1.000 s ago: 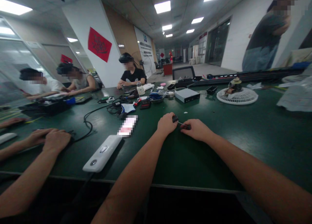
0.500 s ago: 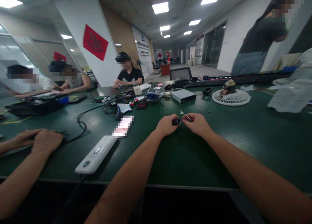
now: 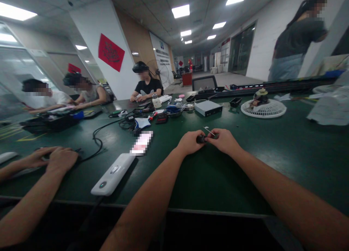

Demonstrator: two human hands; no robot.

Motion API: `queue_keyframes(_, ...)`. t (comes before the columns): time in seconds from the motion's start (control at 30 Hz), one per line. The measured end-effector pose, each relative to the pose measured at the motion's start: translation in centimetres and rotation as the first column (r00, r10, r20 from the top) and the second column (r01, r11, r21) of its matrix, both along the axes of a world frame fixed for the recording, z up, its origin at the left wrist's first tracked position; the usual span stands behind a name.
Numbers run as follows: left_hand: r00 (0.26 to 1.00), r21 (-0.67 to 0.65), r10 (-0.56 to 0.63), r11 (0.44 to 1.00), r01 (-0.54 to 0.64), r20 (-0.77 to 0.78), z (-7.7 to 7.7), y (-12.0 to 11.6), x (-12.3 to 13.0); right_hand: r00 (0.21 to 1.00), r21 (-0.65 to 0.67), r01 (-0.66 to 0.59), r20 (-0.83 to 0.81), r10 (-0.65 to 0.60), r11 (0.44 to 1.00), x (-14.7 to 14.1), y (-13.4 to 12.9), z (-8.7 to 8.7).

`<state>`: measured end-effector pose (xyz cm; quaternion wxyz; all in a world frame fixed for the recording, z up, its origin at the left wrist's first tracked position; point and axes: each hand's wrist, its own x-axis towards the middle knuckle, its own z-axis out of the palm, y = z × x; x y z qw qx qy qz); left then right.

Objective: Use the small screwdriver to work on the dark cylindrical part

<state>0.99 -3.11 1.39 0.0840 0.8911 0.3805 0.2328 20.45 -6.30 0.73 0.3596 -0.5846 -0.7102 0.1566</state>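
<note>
Above the green table, my left hand is closed around a short black cylindrical part, its open-looking end facing right. My right hand pinches a thin pale rod-like piece that sticks up and to the left, with a small white bit near its tip. The right fingertips reach the end of the black part, and the two hands nearly meet. What lies under the right fingers is too small to make out.
A white power bank and a phone lie to the left. Beyond my hands are a grey metal box, a white fan grille with a motor, and cables. A co-worker's hands work at far left.
My right hand has closed in on the black part; earlier a small gap separated them. The whole view has shifted slightly, moving the scene to the right.
</note>
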Motion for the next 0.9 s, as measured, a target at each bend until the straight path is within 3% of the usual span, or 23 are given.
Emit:
queue_keyframes(0.23,1.0,0.006,-0.004,1.0,0.004,-0.006,0.4,-0.3,0.2,0.999,0.023,-0.016,0.041,0.015,1.0,-0.3,0.1,-0.2)
queue_keyframes(0.4,0.986,0.035,0.163,0.986,-0.162,-0.021,-0.3,0.6,0.0,0.999,0.053,-0.002,-0.045,0.004,0.999,0.0,0.4,-0.5)
queue_keyframes(0.53,0.962,0.03,0.275,0.961,-0.274,-0.004,-0.7,1.2,-0.6,0.998,0.035,-0.067,-0.011,0.067,0.997,0.2,0.1,-0.1)
queue_keyframes(0.9,0.986,0.083,0.166,0.983,-0.165,-0.013,-0.3,0.7,-0.4,0.976,0.067,-0.137,0.177,0.123,0.988,0.0,0.2,-0.3)
